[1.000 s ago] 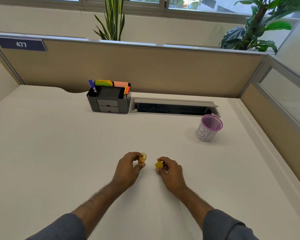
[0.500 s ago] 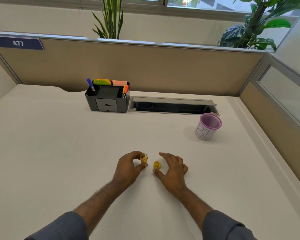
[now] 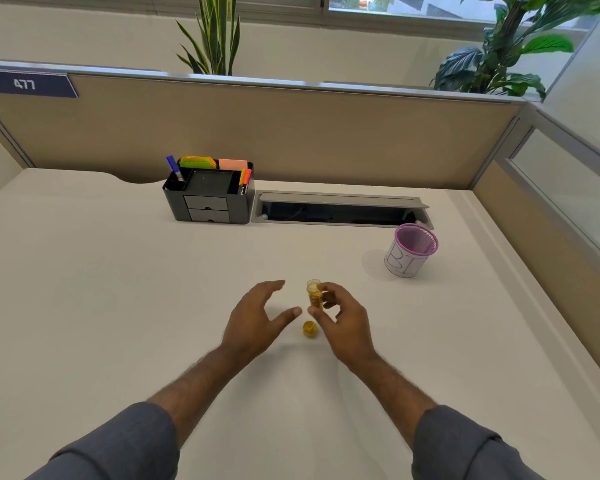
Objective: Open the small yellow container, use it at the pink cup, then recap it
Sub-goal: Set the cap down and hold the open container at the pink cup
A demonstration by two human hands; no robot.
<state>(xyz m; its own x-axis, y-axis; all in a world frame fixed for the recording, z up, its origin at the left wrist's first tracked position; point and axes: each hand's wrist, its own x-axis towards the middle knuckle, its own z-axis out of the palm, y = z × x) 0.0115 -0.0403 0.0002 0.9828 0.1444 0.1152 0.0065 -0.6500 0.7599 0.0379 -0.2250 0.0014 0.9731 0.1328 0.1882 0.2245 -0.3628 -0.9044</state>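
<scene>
Fingers of my right hand [image 3: 340, 315] pinch the small yellow container [image 3: 314, 294], a clear-walled cylinder held upright above the middle of the smooth, off-white desk [image 3: 101, 289], its mouth uncovered. Its round yellow cap [image 3: 309, 329] lies on the desk just below, between my hands. My left hand [image 3: 257, 320] hovers beside it, fingers spread and grasping nothing. Near the desk's right edge stands the pink cup [image 3: 411, 251], mesh-walled, with a white paper label wrapped round it.

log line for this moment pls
vial open, in right hand | cap on desk | left hand empty | cup untouched
</scene>
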